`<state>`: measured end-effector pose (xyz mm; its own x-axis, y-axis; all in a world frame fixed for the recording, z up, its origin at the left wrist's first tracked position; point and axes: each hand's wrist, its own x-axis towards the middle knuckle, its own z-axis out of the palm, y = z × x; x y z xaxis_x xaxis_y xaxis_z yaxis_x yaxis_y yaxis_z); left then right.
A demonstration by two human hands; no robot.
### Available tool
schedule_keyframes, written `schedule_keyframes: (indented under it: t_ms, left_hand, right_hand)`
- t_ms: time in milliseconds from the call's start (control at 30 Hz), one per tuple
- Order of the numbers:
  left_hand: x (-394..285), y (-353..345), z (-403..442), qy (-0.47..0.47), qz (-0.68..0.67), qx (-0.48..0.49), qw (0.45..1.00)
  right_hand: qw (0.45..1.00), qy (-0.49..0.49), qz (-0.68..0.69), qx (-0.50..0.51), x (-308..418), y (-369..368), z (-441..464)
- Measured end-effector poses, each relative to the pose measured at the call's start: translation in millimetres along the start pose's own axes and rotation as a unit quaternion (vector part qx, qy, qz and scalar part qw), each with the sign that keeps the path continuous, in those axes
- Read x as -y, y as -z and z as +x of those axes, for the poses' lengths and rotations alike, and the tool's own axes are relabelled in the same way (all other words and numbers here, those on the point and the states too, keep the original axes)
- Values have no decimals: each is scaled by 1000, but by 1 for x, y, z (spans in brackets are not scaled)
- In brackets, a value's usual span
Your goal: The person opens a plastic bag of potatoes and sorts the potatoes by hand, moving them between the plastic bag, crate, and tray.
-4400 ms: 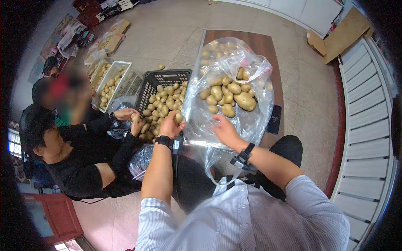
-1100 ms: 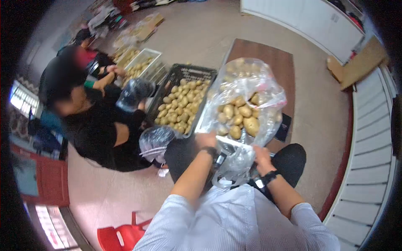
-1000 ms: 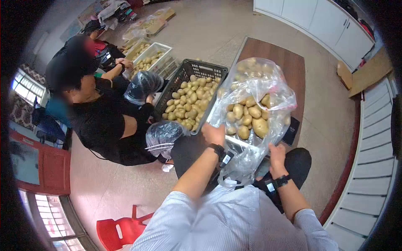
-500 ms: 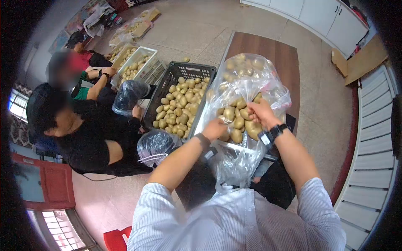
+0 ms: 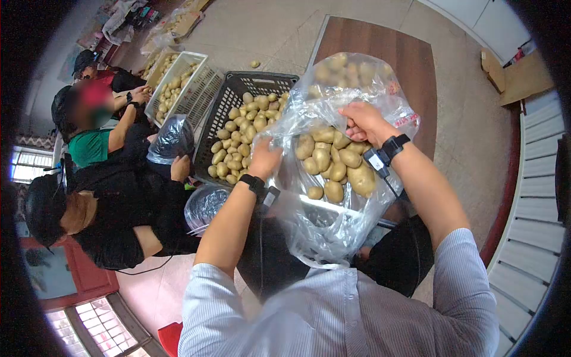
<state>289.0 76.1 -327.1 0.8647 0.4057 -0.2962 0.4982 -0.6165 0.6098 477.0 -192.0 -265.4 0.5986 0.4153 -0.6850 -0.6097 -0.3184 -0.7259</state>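
A clear plastic bag (image 5: pixel 321 232) lies open in front of me, with potatoes (image 5: pixel 333 157) of mixed sizes showing in its mouth. At the bag's left edge my left hand (image 5: pixel 266 157) is closed on the plastic. My right hand (image 5: pixel 364 124) pinches the upper rim of the bag, above the potatoes. More potatoes show through the plastic at the far end. Left of the bag stands a black crate (image 5: pixel 229 86) full of potatoes. Both wrists wear black bands with small devices.
A brown tabletop (image 5: pixel 380 41) lies under the bag. Several people sit at the left, the nearest a person in black (image 5: pixel 131 202) beside a dark plastic bundle (image 5: pixel 172 140). A white crate (image 5: pixel 199 59) of potatoes stands beyond. Cardboard (image 5: pixel 526 77) is at the right.
My hands have gone from the bag's near edge up to its mouth and moved apart, spreading the plastic wider. More of the potatoes are uncovered.
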Motion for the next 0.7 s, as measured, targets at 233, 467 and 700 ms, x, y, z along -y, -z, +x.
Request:
schedule_keyframes:
  t_ms: [233,467,700]
  left_hand:
    - [-4,3,7,55,-111,-46,991]
    - [-27,12,-3,107,-272,-27,956]
    - [-39,9,-2,91,-295,32,951]
  right_hand:
    - [997,-20,35,73,13,-12,20]
    - [761,501,-351,-218,48,7,29]
    - [795,406,-393,-221,16,30,9]
